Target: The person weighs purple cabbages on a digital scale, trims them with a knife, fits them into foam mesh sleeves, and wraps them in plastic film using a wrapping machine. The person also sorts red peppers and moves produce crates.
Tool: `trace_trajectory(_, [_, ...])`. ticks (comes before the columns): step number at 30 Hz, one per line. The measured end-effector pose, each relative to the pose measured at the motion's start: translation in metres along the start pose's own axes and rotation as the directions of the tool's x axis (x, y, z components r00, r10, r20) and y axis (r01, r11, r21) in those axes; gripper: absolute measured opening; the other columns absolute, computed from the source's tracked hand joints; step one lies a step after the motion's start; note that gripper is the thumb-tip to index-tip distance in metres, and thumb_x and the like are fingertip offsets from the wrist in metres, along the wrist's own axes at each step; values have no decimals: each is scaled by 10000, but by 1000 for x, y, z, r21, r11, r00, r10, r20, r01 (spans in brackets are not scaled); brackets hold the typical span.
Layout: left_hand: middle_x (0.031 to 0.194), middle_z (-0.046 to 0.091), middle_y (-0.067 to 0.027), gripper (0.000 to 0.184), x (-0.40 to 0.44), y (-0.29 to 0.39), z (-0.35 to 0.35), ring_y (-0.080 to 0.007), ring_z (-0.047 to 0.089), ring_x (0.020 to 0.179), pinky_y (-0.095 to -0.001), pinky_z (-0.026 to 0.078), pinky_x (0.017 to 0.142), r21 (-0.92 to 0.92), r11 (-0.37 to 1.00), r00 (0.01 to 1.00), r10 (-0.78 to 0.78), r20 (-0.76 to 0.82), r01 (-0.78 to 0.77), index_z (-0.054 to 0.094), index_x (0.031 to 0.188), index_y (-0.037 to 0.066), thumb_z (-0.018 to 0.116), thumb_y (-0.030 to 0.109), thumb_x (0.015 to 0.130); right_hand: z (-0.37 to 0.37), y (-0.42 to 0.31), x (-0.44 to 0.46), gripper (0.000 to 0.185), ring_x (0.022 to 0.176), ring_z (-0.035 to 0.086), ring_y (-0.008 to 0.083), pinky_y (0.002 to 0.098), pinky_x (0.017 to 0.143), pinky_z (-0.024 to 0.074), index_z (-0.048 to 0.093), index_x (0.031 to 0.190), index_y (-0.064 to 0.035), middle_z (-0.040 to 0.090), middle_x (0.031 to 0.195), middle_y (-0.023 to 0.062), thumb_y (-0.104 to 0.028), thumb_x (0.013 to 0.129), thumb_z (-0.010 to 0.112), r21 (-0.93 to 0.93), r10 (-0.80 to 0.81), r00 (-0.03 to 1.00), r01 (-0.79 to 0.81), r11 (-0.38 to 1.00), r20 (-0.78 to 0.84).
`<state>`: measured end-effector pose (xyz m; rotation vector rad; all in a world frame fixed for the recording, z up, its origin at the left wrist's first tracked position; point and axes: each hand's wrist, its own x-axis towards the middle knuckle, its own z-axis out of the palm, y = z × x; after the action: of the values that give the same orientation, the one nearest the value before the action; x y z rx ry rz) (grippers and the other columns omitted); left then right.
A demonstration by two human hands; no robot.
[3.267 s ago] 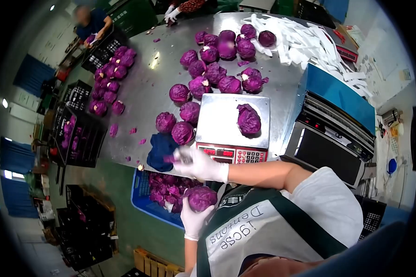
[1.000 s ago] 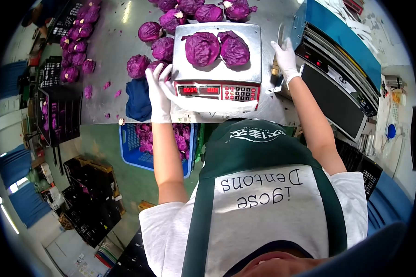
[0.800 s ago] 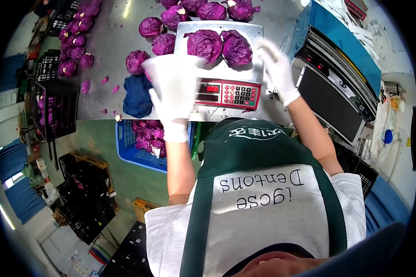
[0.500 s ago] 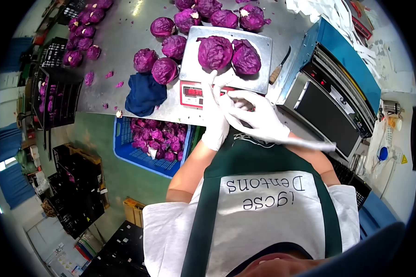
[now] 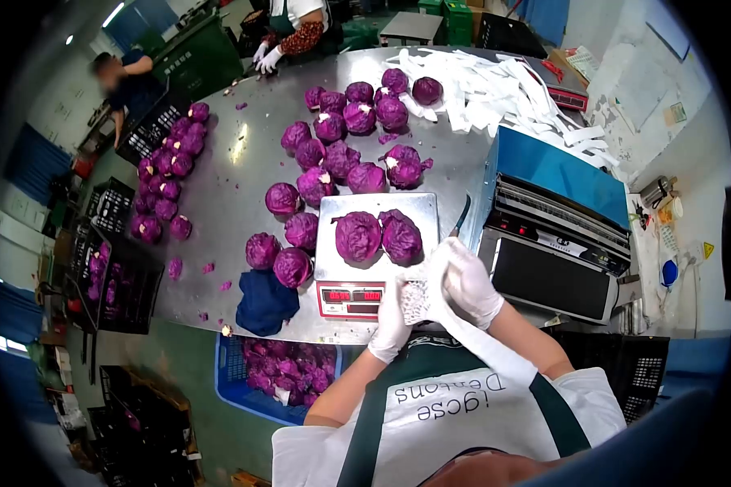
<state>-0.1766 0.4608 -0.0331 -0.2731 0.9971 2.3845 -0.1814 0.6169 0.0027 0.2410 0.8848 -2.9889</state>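
Both gloved hands are at the front edge of the scale. My left hand [image 5: 391, 318] is closed on one side of a white foam net [image 5: 415, 302], whose mesh shows stretched between the hands. My right hand [image 5: 473, 286] grips the other side, and the net's long tail hangs down across the apron. Just beyond, two red cabbages [image 5: 357, 236] sit side by side on the scale [image 5: 328, 253], with its red digits lit. A curved knife [image 5: 463, 216] lies between the scale and the machine, close to my right hand.
More red cabbages [image 5: 360, 118] stand behind and left of the scale. A blue cloth [image 5: 266, 303] lies at the table edge, above a blue crate [image 5: 223, 377] of leaves. At right are a wrapping machine [image 5: 556, 280] and piled white foam nets [image 5: 495, 93]. Two people work at the back.
My view has tilted up, showing more of the table. My hands have moved apart, and the foam net is now spread between them; its tail has swung down over the apron.
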Motion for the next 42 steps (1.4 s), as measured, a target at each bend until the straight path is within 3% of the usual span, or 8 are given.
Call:
trace_trajectory(9, [1116,645,-158,482,-22,36,6,-220,631,1036,-343,496,925,54,973,715,-202,669,225,536,1222,-87,617,268,907,4,-26,-16,280,1119,595,226,380,984,479,499,1243,-17,582,1230,145,-151,1001,454,208,378,919,-393,896,108])
trace_trajectory(14, [1184,627,-204,436,-18,53,-8,-294,612,1103,-437,438,1009,-73,997,873,35,486,1,562,1188,-60,544,299,942,-6,-1,-39,456,1234,513,210,345,1072,406,357,1409,23,475,1404,135,-135,999,477,275,592,708,-700,659,384])
trace_trajectory(18, [1327,547,-201,477,-16,53,-12,-348,517,1245,-480,367,1087,-278,951,883,12,468,134,495,1296,-38,423,339,1012,-9,8,-42,464,1227,523,219,364,1073,403,389,1397,29,508,1377,143,-189,999,487,-577,389,874,-165,800,290])
trace_trajectory(24, [1453,421,-207,590,-28,43,7,-344,407,1345,-497,288,1137,-554,448,691,-237,683,702,403,1408,-8,326,432,1024,-58,4,-15,428,1133,604,269,444,1037,430,547,1279,1,608,1257,154,-321,1001,498,-46,433,870,-436,899,236])
trace_trajectory(32, [1450,408,-178,714,-27,25,-28,-325,442,1311,-432,345,1104,121,935,766,-345,542,335,280,1461,-26,589,259,884,-43,-72,-3,397,1150,593,300,464,1035,435,561,1225,33,632,1198,183,-275,977,533,351,296,925,-366,862,237])
trace_trajectory(37, [1438,443,-177,537,-7,69,-28,-309,416,1341,-458,309,1126,-138,971,850,-96,517,193,351,1431,-12,371,329,1017,-22,-71,-15,345,898,616,112,262,793,501,590,1173,29,655,1055,64,-32,837,640,-600,248,968,-174,781,42])
trace_trajectory(40, [1012,655,-47,310,-10,90,-13,-103,603,925,-281,472,845,300,953,953,-113,281,24,583,1200,10,606,148,922,-66,-27,0,129,782,527,71,230,713,447,573,900,-18,570,811,12,-11,818,672,-953,-363,920,230,198,147])
trace_trajectory(42, [815,636,17,154,4,89,-34,-57,565,731,-230,465,671,863,486,991,74,114,-136,645,1018,45,645,138,895,-103,-6,26,116,787,531,86,240,720,449,562,904,-22,560,795,22,-5,829,649,-889,-524,839,345,302,147])
